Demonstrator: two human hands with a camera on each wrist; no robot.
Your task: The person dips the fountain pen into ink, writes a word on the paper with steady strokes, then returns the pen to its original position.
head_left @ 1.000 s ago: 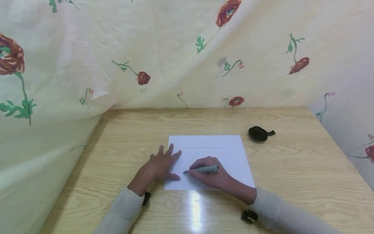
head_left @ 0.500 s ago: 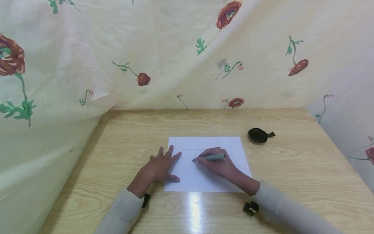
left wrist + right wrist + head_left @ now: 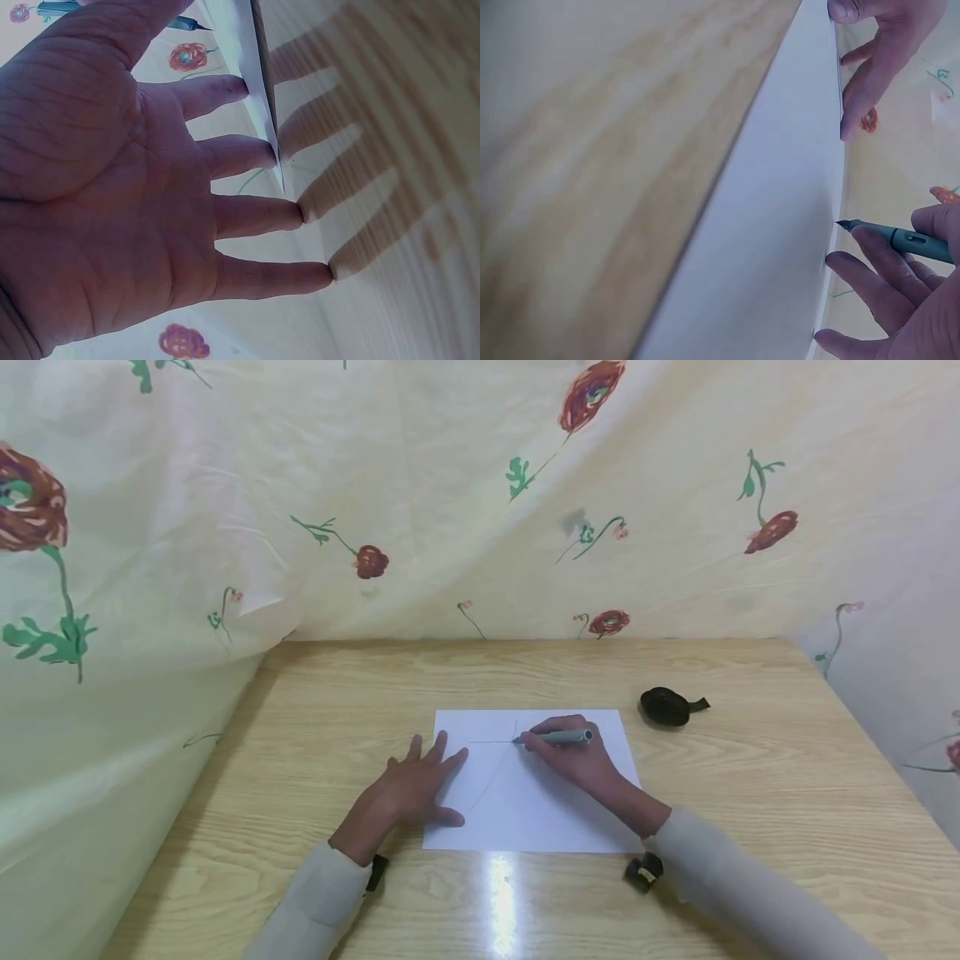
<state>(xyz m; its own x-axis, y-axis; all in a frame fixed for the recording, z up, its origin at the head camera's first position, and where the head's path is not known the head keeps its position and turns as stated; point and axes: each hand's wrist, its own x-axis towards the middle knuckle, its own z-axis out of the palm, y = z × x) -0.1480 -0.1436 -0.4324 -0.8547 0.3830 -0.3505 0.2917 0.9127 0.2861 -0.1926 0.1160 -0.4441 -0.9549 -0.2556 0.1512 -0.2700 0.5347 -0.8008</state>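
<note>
My right hand (image 3: 573, 752) pinches a grey-green fountain pen (image 3: 564, 737) between thumb and fingers. Its dark nib touches a white sheet of paper (image 3: 540, 822), near where a thin horizontal line meets a slanting, slightly curved line. That slanting line runs down toward the lower left of the sheet. On the paper's left edge rests my left hand (image 3: 408, 789), fingers spread and straight. The left wrist view shows some fingertips of the left hand (image 3: 135, 195) on the paper and others on the table. In the right wrist view, the fountain pen (image 3: 915, 244) leans with its nib at the paper (image 3: 765, 195).
A small round black object (image 3: 665, 706) with a short strip sticking out lies right of the paper on the wooden table (image 3: 345, 685). Flower-patterned cloth (image 3: 435, 510) hangs behind the table and along both sides. Light glares on the table in front of the paper.
The right hand has moved up and to the right across the paper with the pen, from the slanting line's lower end to near the horizontal line. The left hand has stayed put.
</note>
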